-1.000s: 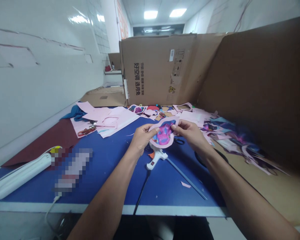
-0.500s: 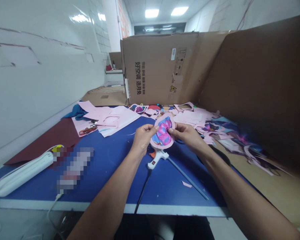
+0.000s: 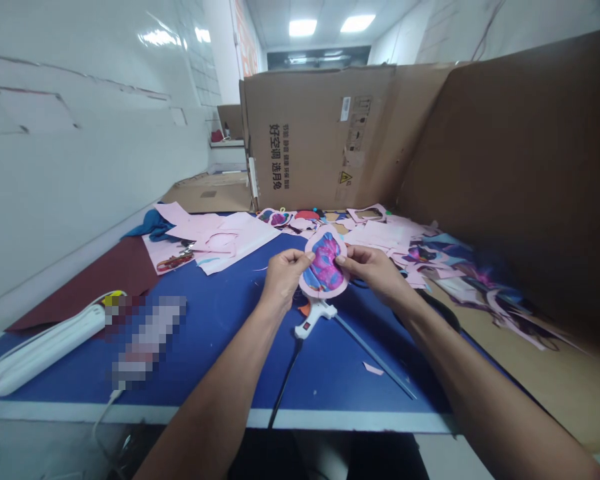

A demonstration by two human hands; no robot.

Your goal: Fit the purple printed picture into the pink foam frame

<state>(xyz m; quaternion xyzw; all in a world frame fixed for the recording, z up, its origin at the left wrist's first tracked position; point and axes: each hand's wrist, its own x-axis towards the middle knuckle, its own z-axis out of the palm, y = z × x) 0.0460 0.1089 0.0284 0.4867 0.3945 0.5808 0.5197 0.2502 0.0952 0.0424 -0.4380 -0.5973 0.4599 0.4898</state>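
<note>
Between my hands, above the table, is a rounded pink-bordered cutout (image 3: 326, 261) with shiny blue, purple and magenta material in its middle. My left hand (image 3: 286, 277) pinches its left edge between thumb and fingers. On the opposite edge my right hand (image 3: 373, 267) grips it the same way, its thumb on the shiny part. Directly below the cutout a white glue gun (image 3: 313, 320) lies on the table, partly covered by it. A long translucent glue stick (image 3: 375, 357) stretches from the gun toward the front right.
Pink sheets (image 3: 230, 237) lie at the back left beside a maroon sheet (image 3: 95, 287). Scraps (image 3: 445, 257) are heaped along the right. A white power strip (image 3: 50, 347) rests at left near a blurred-out object (image 3: 150, 340). Large cardboard (image 3: 320, 140) stands behind the blue table (image 3: 205, 360).
The cutout has tilted slightly, its face turning more toward me, and its shiny middle looks darker and flatter. Both hands keep their hold in nearly the same place.
</note>
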